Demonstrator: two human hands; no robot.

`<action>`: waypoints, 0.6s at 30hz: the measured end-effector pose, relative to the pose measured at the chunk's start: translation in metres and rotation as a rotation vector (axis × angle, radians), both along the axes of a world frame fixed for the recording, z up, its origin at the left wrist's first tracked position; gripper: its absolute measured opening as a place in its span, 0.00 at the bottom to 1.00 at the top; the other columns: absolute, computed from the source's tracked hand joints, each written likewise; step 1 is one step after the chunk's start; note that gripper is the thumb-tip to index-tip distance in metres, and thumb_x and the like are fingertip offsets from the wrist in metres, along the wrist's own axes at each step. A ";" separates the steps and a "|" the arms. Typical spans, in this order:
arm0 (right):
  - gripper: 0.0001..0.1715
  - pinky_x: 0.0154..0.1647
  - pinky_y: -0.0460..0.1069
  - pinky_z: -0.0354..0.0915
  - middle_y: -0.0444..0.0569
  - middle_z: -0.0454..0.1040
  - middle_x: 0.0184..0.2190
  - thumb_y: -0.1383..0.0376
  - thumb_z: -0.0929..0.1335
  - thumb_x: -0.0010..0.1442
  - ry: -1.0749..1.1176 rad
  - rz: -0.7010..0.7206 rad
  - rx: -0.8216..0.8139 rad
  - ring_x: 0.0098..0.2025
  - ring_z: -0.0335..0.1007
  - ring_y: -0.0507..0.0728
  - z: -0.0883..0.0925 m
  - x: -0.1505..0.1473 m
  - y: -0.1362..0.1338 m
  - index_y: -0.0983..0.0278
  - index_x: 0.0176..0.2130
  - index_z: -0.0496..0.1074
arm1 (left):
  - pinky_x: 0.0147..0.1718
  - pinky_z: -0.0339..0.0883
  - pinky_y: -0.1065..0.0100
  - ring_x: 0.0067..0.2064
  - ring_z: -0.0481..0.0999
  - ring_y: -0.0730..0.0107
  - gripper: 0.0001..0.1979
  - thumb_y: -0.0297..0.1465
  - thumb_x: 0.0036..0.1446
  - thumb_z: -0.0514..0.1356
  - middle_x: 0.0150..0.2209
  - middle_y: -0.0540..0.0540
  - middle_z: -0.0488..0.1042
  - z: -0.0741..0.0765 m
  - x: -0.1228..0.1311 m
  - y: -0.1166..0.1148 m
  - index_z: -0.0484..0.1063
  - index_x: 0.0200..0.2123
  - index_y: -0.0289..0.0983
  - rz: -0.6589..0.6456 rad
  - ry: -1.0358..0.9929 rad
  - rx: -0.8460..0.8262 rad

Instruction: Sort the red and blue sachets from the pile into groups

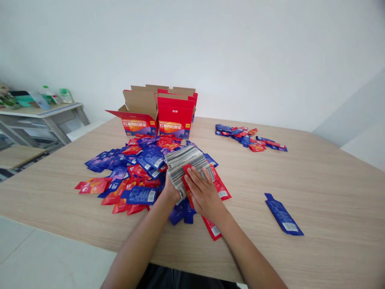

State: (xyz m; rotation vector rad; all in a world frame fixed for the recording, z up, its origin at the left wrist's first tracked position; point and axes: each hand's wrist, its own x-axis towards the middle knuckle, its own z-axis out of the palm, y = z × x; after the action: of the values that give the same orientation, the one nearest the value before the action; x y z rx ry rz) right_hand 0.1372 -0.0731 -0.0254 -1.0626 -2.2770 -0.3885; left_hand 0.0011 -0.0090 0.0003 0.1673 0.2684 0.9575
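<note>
My left hand [171, 188] grips the near end of a thick stack of sachets [184, 162] standing on edge, their silver edges facing up. My right hand [204, 192] presses a red sachet [187, 180] against the near face of that stack, fingers curled over it. The stack rests on a heap of red and blue sachets [132, 168] spread over the wooden table [315, 192]. Two open red cartons [159, 110] stand behind the heap.
A single blue sachet [283, 214] lies on the table at the right. A smaller pile of sachets [249, 138] sits at the far right. A grey bench with clutter [42, 112] stands at the left by the white wall.
</note>
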 end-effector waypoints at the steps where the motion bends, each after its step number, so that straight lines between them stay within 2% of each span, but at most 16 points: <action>1: 0.41 0.73 0.71 0.44 0.62 0.56 0.71 0.73 0.60 0.63 0.013 -0.031 0.017 0.75 0.44 0.65 -0.001 0.001 0.001 0.68 0.72 0.50 | 0.52 0.73 0.59 0.52 0.80 0.55 0.22 0.35 0.59 0.51 0.44 0.39 0.82 -0.001 0.003 -0.001 0.77 0.50 0.32 -0.004 0.009 -0.028; 3: 0.43 0.72 0.72 0.43 0.61 0.55 0.71 0.73 0.59 0.63 0.065 -0.097 0.062 0.75 0.43 0.66 -0.003 0.005 0.002 0.66 0.74 0.45 | 0.54 0.71 0.62 0.52 0.80 0.58 0.21 0.34 0.61 0.51 0.42 0.39 0.83 -0.003 0.015 -0.009 0.77 0.49 0.31 -0.033 0.028 -0.096; 6: 0.45 0.71 0.73 0.43 0.57 0.50 0.73 0.73 0.59 0.65 0.183 -0.200 0.142 0.75 0.43 0.66 0.000 0.016 0.003 0.59 0.74 0.40 | 0.54 0.70 0.67 0.51 0.80 0.63 0.19 0.33 0.63 0.51 0.39 0.42 0.83 -0.009 0.037 -0.027 0.78 0.48 0.33 -0.151 0.080 -0.136; 8: 0.43 0.71 0.75 0.42 0.55 0.48 0.74 0.73 0.58 0.66 0.256 -0.273 0.201 0.74 0.44 0.67 0.003 0.023 0.004 0.55 0.74 0.41 | 0.54 0.70 0.64 0.51 0.80 0.61 0.18 0.34 0.63 0.54 0.40 0.43 0.84 -0.013 0.048 -0.038 0.79 0.48 0.36 -0.240 0.106 -0.095; 10: 0.41 0.70 0.75 0.43 0.54 0.47 0.74 0.71 0.58 0.68 0.315 -0.325 0.239 0.74 0.44 0.68 0.005 0.027 0.005 0.54 0.74 0.42 | 0.54 0.71 0.61 0.51 0.80 0.57 0.16 0.34 0.61 0.57 0.41 0.44 0.84 -0.016 0.054 -0.044 0.80 0.48 0.38 -0.275 0.096 -0.041; 14: 0.39 0.70 0.73 0.48 0.57 0.44 0.75 0.64 0.57 0.72 0.356 -0.291 0.176 0.75 0.40 0.67 0.001 0.023 0.010 0.58 0.75 0.35 | 0.53 0.71 0.62 0.49 0.81 0.56 0.14 0.34 0.59 0.59 0.38 0.42 0.84 -0.016 0.050 -0.040 0.82 0.41 0.35 -0.243 0.094 -0.021; 18: 0.42 0.70 0.72 0.51 0.59 0.42 0.75 0.60 0.58 0.73 0.270 -0.242 0.067 0.76 0.36 0.67 -0.003 0.015 0.010 0.62 0.75 0.31 | 0.52 0.71 0.65 0.47 0.82 0.57 0.14 0.33 0.59 0.56 0.32 0.40 0.83 -0.014 0.038 -0.030 0.81 0.35 0.32 -0.154 0.099 0.000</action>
State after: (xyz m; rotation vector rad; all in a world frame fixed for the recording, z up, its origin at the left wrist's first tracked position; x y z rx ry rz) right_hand 0.1520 -0.0636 -0.0287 -1.2781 -1.8934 -0.3892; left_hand 0.0388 -0.0386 -0.0134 0.2327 0.3420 0.7974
